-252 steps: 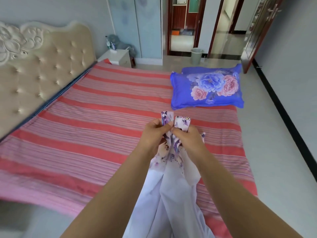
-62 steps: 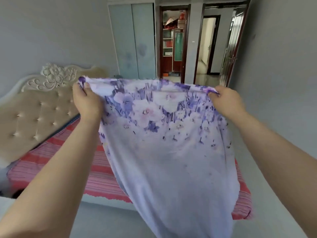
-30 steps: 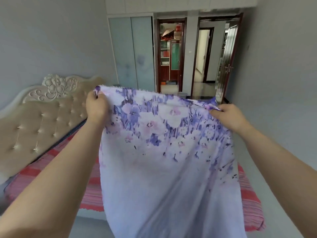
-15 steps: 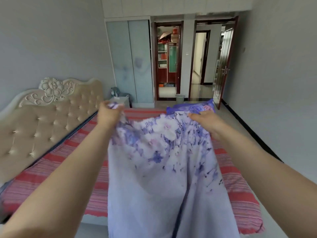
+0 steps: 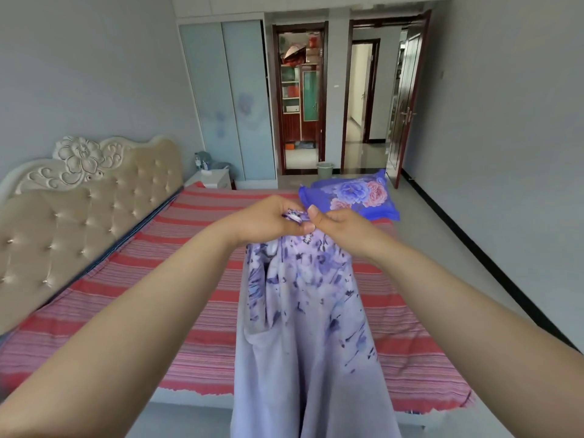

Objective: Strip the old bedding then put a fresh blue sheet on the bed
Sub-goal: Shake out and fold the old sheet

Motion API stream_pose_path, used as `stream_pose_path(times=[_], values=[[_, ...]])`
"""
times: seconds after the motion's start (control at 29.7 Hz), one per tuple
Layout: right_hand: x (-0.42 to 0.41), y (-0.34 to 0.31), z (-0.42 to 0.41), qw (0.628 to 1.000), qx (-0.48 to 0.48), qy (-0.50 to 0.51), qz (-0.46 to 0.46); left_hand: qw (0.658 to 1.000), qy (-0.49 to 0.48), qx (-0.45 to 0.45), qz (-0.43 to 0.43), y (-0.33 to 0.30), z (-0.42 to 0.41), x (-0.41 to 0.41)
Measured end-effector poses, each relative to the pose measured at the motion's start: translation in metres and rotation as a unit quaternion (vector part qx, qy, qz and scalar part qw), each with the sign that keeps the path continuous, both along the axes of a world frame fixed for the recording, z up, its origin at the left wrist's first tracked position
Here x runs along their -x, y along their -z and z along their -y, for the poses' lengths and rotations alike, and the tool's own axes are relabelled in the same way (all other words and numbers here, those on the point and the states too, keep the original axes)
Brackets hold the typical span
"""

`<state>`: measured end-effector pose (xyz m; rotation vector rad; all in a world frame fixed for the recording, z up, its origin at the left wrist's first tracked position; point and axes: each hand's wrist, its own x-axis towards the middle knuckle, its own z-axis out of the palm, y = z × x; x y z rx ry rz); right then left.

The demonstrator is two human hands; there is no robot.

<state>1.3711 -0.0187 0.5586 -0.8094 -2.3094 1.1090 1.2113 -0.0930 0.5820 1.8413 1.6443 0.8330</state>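
A pale lilac cloth with purple flower print [image 5: 303, 311] hangs folded lengthwise in front of me, over the bed. My left hand [image 5: 268, 221] and my right hand [image 5: 335, 224] meet at its top edge, and each pinches a corner of the cloth there. The bed [image 5: 177, 279] is covered by a red and pink striped sheet. A blue pillow with pink and blue flowers [image 5: 350, 196] lies at the bed's far right corner, just beyond my hands.
A beige tufted headboard [image 5: 79, 197] runs along the left. A white nightstand [image 5: 211, 178] stands past it. A small bin [image 5: 325, 169] sits by the open doorways at the far end. Grey floor runs along the bed's right side.
My hands have come together from wide apart, so the cloth that was spread out now hangs doubled. They have also dropped lower, and the bed and pillow show again.
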Motion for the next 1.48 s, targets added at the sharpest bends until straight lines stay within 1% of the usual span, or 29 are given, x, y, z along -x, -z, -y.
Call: stream_pose_path(times=[0.1, 0.17, 0.24, 0.3, 0.34, 0.37, 0.44, 0.47, 0.51, 0.54, 0.61, 0.67, 0.74, 0.81, 0.91, 0.94, 0.98, 1.01, 1.04, 1.08, 1.11, 1.15, 1.21, 1.28, 1.31, 1.35, 1.38, 1.45, 1.48], values=[[-0.007, 0.021, -0.009, 0.993, 0.038, -0.093, 0.069, 0.999, -0.032, -0.014, -0.022, -0.009, -0.001, 0.009], [-0.016, 0.041, -0.017, 0.979, 0.047, -0.136, 0.146, 0.992, -0.087, -0.040, -0.084, -0.014, -0.006, 0.019], [-0.025, 0.058, -0.024, 0.958, 0.063, -0.180, 0.214, 0.968, -0.172, -0.079, -0.168, -0.015, -0.012, 0.034], [-0.035, 0.070, -0.023, 0.932, 0.040, -0.217, 0.287, 0.927, -0.281, -0.123, -0.216, -0.016, -0.013, 0.049], [-0.040, 0.080, -0.023, 0.930, 0.040, -0.224, 0.290, 0.906, -0.331, -0.148, -0.220, -0.017, -0.011, 0.057], [-0.042, 0.090, -0.020, 0.937, 0.049, -0.224, 0.264, 0.887, -0.372, -0.170, -0.216, -0.017, -0.009, 0.066], [-0.045, 0.108, -0.013, 0.972, 0.073, -0.172, 0.142, 0.859, -0.432, -0.199, -0.191, -0.018, -0.006, 0.082], [-0.044, 0.119, -0.012, 0.984, 0.064, -0.137, 0.098, 0.851, -0.451, -0.204, -0.177, -0.019, -0.006, 0.087], [-0.045, 0.129, -0.011, 0.989, 0.047, -0.116, 0.084, 0.845, -0.465, -0.205, -0.164, -0.019, -0.007, 0.090], [-0.046, 0.138, -0.011, 0.987, 0.031, -0.114, 0.111, 0.841, -0.476, -0.206, -0.152, -0.017, -0.009, 0.091], [-0.049, 0.166, -0.014, 0.956, -0.008, -0.145, 0.254, 0.833, -0.496, -0.212, -0.124, -0.011, -0.012, 0.092], [-0.056, 0.193, -0.013, 0.890, -0.035, -0.183, 0.416, 0.824, -0.513, -0.221, -0.095, -0.002, -0.012, 0.092], [-0.065, 0.214, -0.017, 0.844, -0.069, -0.173, 0.503, 0.816, -0.528, -0.226, -0.072, 0.004, -0.010, 0.098], [-0.079, 0.225, -0.019, 0.826, -0.074, -0.148, 0.538, 0.800, -0.551, -0.227, -0.066, 0.007, -0.007, 0.106], [-0.108, 0.241, -0.025, 0.814, -0.103, -0.112, 0.560, 0.779, -0.579, -0.237, -0.044, 0.011, 0.000, 0.122], [-0.117, 0.252, -0.029, 0.816, -0.147, -0.117, 0.546, 0.774, -0.586, -0.237, -0.037, 0.012, 0.003, 0.126], [-0.125, 0.264, -0.030, 0.812, -0.221, -0.120, 0.527, 0.770, -0.592, -0.235, -0.033, 0.013, 0.005, 0.130], [-0.130, 0.272, -0.028, 0.794, -0.249, -0.122, 0.541, 0.768, -0.597, -0.230, -0.027, 0.015, 0.006, 0.132], [-0.129, 0.273, -0.021, 0.792, -0.307, -0.098, 0.519, 0.768, -0.598, -0.228, -0.018, 0.017, 0.007, 0.135], [-0.131, 0.273, -0.020, 0.801, -0.315, -0.098, 0.499, 0.769, -0.598, -0.225, -0.010, 0.018, 0.007, 0.134], [-0.129, 0.271, -0.019, 0.834, -0.281, -0.096, 0.464, 0.771, -0.597, -0.220, -0.008, 0.021, 0.005, 0.132], [-0.126, 0.271, -0.022, 0.841, -0.224, -0.079, 0.485, 0.774, -0.595, -0.216, -0.006, 0.023, 0.005, 0.128], [-0.126, 0.268, -0.030, 0.828, -0.053, -0.040, 0.556, 0.789, -0.573, -0.222, 0.010, 0.027, 0.001, 0.121], [-0.132, 0.266, -0.039, 0.789, 0.037, -0.050, 0.611, 0.835, -0.499, -0.229, 0.035, 0.029, 0.002, 0.110], [-0.134, 0.262, -0.039, 0.784, 0.074, -0.049, 0.614, 0.866, -0.446, -0.222, 0.049, 0.029, 0.003, 0.104], [-0.133, 0.261, -0.037, 0.794, 0.105, -0.051, 0.596, 0.894, -0.393, -0.206, 0.058, 0.028, 0.004, 0.099], [-0.128, 0.257, -0.035, 0.823, 0.136, -0.063, 0.549, 0.919, -0.342, -0.185, 0.061, 0.026, 0.006, 0.092], [-0.108, 0.248, -0.027, 0.893, 0.240, -0.055, 0.378, 0.957, -0.250, -0.133, 0.054, 0.018, 0.009, 0.075], [-0.096, 0.242, -0.022, 0.916, 0.273, -0.045, 0.291, 0.970, -0.211, -0.108, 0.044, 0.015, 0.009, 0.067]])
